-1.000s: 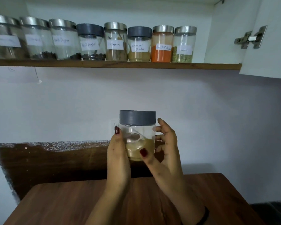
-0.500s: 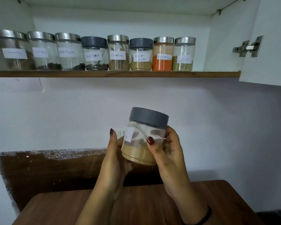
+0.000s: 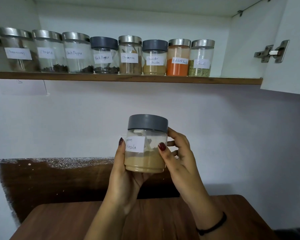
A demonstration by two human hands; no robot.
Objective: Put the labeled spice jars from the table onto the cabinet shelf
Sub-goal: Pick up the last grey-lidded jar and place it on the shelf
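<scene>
A clear jar point(image 3: 145, 158) with a grey lid and tan powder, its white label reading "Masala", is held upright above the wooden table point(image 3: 59, 222). My left hand point(image 3: 125, 177) cups it from below and the left side. My right hand point(image 3: 178, 158) grips its right side, thumb on the front. Above, the cabinet shelf point(image 3: 128, 80) carries a row of several labeled jars, from a blurred-label jar point(image 3: 17, 51) at the left to the Fennel jar point(image 3: 201, 58) at the right.
Bare shelf space lies right of the Fennel jar, up to the cabinet side wall point(image 3: 246, 49). The open white cabinet door point(image 3: 291, 66) with a metal hinge point(image 3: 271, 52) hangs at the upper right. A dark wooden board point(image 3: 50, 179) leans against the wall behind the table.
The jar has risen a little and turned, so its label now faces me. It went from tilted to upright. Both hands stayed on it.
</scene>
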